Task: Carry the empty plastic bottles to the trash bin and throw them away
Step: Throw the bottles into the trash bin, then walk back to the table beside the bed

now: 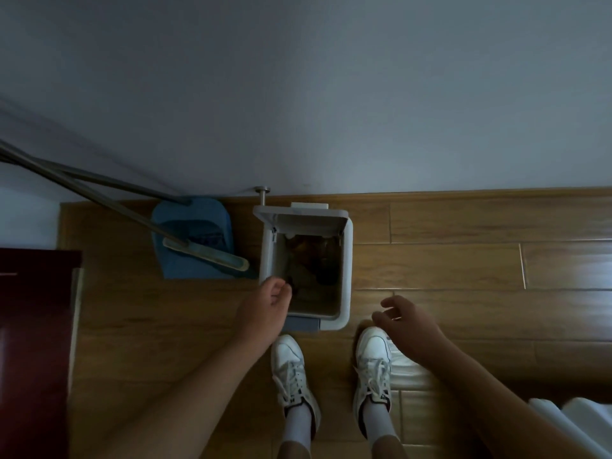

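Observation:
A white trash bin (346,260) stands on the wooden floor against the wall, its lid up. Inside it lie dim brownish shapes (313,260) that may be bottles; I cannot tell for sure. My left hand (268,301) hovers over the bin's near left corner with fingers loosely curled and nothing in them. My right hand (405,323) hangs to the right of the bin, above my right shoe, fingers relaxed and empty.
A blue dustpan (190,233) with a long-handled broom (212,255) leans at the wall left of the bin. A dark red cabinet (33,342) stands at the left edge. A white object (576,422) sits at the bottom right. My white shoes (294,372) are just before the bin.

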The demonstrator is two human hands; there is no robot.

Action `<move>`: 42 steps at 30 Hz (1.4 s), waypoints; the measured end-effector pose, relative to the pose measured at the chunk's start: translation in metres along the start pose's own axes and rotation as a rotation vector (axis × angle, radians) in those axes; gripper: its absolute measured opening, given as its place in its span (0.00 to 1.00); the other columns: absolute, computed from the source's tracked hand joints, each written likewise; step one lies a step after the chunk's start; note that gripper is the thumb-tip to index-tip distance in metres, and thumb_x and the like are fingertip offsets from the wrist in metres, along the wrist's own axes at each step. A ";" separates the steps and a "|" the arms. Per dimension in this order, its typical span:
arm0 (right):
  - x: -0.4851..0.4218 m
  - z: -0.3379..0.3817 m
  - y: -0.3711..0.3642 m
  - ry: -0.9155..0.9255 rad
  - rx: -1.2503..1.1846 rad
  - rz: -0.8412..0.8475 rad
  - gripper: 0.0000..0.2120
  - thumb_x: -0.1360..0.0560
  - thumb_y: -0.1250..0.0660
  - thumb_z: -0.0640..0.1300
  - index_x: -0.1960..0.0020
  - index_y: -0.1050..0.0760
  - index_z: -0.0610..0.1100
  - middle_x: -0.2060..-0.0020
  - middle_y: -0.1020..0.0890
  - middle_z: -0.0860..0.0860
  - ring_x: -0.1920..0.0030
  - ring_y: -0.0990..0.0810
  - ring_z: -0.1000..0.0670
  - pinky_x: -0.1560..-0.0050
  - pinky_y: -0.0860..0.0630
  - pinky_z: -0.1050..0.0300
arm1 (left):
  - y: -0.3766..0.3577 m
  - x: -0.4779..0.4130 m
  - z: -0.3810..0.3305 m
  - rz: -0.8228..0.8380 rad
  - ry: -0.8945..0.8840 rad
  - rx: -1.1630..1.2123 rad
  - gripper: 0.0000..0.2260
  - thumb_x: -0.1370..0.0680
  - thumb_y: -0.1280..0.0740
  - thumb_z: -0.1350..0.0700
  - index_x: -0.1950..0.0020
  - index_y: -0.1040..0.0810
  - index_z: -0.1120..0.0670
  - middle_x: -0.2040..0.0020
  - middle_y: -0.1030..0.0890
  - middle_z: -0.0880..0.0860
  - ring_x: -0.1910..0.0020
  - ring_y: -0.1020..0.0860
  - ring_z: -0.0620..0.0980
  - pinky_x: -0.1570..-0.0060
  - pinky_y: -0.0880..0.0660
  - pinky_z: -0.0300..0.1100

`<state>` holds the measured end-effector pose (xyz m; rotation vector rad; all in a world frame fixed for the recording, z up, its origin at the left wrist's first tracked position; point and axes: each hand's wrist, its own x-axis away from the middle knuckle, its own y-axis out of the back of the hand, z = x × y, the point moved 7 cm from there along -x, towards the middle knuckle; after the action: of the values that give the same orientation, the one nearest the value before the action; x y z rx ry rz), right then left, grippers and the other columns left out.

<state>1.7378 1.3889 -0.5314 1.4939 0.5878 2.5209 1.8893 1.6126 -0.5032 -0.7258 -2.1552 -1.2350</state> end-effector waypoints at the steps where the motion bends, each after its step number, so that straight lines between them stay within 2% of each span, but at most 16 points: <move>1: 0.008 0.003 0.005 0.001 -0.003 -0.001 0.19 0.24 0.32 0.51 0.37 0.25 0.45 0.52 0.18 0.51 0.52 0.18 0.50 0.49 0.23 0.53 | 0.008 0.011 0.005 0.017 0.030 -0.001 0.12 0.17 0.41 0.46 0.39 0.24 0.47 0.50 0.20 0.44 0.54 0.22 0.39 0.60 0.27 0.35; 4: 0.041 0.012 0.024 0.005 0.012 -0.011 0.19 0.24 0.32 0.52 0.37 0.24 0.44 0.49 0.18 0.50 0.48 0.19 0.49 0.49 0.25 0.55 | 0.033 0.052 0.023 0.089 0.153 -0.026 0.13 0.18 0.41 0.46 0.38 0.23 0.50 0.51 0.20 0.47 0.54 0.21 0.43 0.60 0.27 0.39; 7: 0.091 0.014 0.045 -0.004 0.029 -0.008 0.18 0.24 0.32 0.53 0.39 0.22 0.44 0.48 0.17 0.49 0.49 0.18 0.50 0.51 0.26 0.56 | 0.066 0.109 0.022 0.129 0.196 -0.066 0.13 0.18 0.40 0.46 0.41 0.22 0.50 0.50 0.19 0.48 0.53 0.20 0.46 0.59 0.27 0.40; 10: 0.156 0.012 0.072 -0.021 0.005 -0.022 0.17 0.24 0.33 0.52 0.39 0.21 0.44 0.52 0.16 0.50 0.51 0.17 0.49 0.48 0.22 0.53 | 0.103 0.169 0.003 0.132 0.173 -0.015 0.10 0.17 0.40 0.47 0.44 0.22 0.49 0.49 0.18 0.49 0.51 0.20 0.46 0.57 0.26 0.41; 14: 0.256 0.011 0.105 -0.034 -0.012 -0.077 0.14 0.22 0.33 0.48 0.40 0.20 0.43 0.52 0.17 0.50 0.49 0.19 0.49 0.48 0.25 0.54 | 0.142 0.231 -0.031 0.148 0.097 -0.067 0.09 0.18 0.40 0.46 0.45 0.22 0.46 0.51 0.18 0.48 0.52 0.19 0.47 0.54 0.22 0.44; 16: 0.302 0.008 0.122 -0.059 -0.038 -0.125 0.13 0.22 0.34 0.48 0.41 0.19 0.44 0.53 0.17 0.51 0.51 0.19 0.49 0.51 0.25 0.55 | 0.154 0.254 -0.053 0.151 0.044 -0.110 0.10 0.18 0.41 0.46 0.43 0.23 0.46 0.50 0.19 0.48 0.52 0.20 0.46 0.57 0.24 0.42; 19: 0.362 0.003 0.136 -0.084 -0.059 -0.179 0.12 0.21 0.35 0.49 0.41 0.20 0.46 0.53 0.19 0.53 0.56 0.24 0.54 0.61 0.31 0.66 | 0.167 0.281 -0.082 0.141 -0.015 -0.112 0.12 0.17 0.41 0.46 0.38 0.24 0.47 0.48 0.20 0.47 0.53 0.22 0.45 0.61 0.28 0.39; 21: 0.389 -0.004 0.141 -0.095 -0.111 -0.228 0.12 0.21 0.35 0.47 0.41 0.20 0.44 0.53 0.19 0.52 0.56 0.25 0.53 0.58 0.31 0.62 | 0.170 0.294 -0.095 0.143 -0.048 -0.103 0.13 0.17 0.41 0.46 0.37 0.24 0.48 0.49 0.20 0.47 0.51 0.20 0.48 0.61 0.28 0.38; 25: 0.419 -0.030 0.138 -0.118 -0.315 -0.297 0.12 0.21 0.34 0.46 0.41 0.20 0.42 0.53 0.17 0.49 0.53 0.19 0.49 0.48 0.23 0.53 | 0.163 0.303 -0.108 0.222 -0.102 -0.210 0.12 0.17 0.41 0.45 0.40 0.23 0.47 0.47 0.20 0.48 0.49 0.21 0.47 0.56 0.27 0.42; 29: 0.441 -0.058 0.138 -0.127 -0.503 -0.388 0.09 0.21 0.35 0.45 0.43 0.20 0.46 0.54 0.16 0.52 0.53 0.18 0.53 0.45 0.21 0.48 | 0.156 0.295 -0.130 0.240 -0.124 -0.303 0.12 0.18 0.41 0.43 0.43 0.23 0.46 0.46 0.20 0.48 0.48 0.21 0.48 0.47 0.22 0.49; 31: 0.446 -0.075 0.143 -0.158 -0.559 -0.419 0.09 0.21 0.35 0.46 0.43 0.20 0.47 0.53 0.17 0.54 0.52 0.18 0.55 0.45 0.21 0.50 | 0.148 0.289 -0.151 0.247 -0.151 -0.329 0.11 0.17 0.41 0.45 0.44 0.22 0.47 0.46 0.19 0.48 0.48 0.20 0.49 0.46 0.22 0.50; 35: 0.443 -0.113 0.161 -0.221 -0.627 -0.425 0.11 0.21 0.34 0.47 0.41 0.21 0.47 0.48 0.17 0.51 0.49 0.19 0.52 0.43 0.23 0.52 | 0.123 0.273 -0.195 0.253 -0.204 -0.329 0.09 0.18 0.39 0.46 0.51 0.21 0.45 0.48 0.17 0.51 0.49 0.19 0.51 0.46 0.21 0.53; 38: 0.441 -0.137 0.184 -0.256 -0.639 -0.430 0.12 0.22 0.34 0.48 0.41 0.21 0.45 0.51 0.18 0.52 0.51 0.20 0.53 0.48 0.26 0.57 | 0.104 0.275 -0.237 0.231 -0.252 -0.281 0.08 0.18 0.39 0.49 0.53 0.21 0.46 0.51 0.17 0.52 0.51 0.18 0.53 0.50 0.22 0.51; 42: 0.441 -0.158 0.234 -0.236 -0.645 -0.474 0.14 0.22 0.35 0.49 0.40 0.21 0.45 0.51 0.19 0.52 0.50 0.21 0.52 0.49 0.28 0.58 | 0.076 0.268 -0.277 0.239 -0.294 -0.280 0.07 0.18 0.38 0.51 0.54 0.22 0.45 0.51 0.17 0.54 0.53 0.18 0.54 0.46 0.22 0.54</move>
<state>1.3999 1.2780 -0.1472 1.1981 0.0541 1.8752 1.8054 1.4497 -0.1562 -1.3149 -2.0590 -1.3833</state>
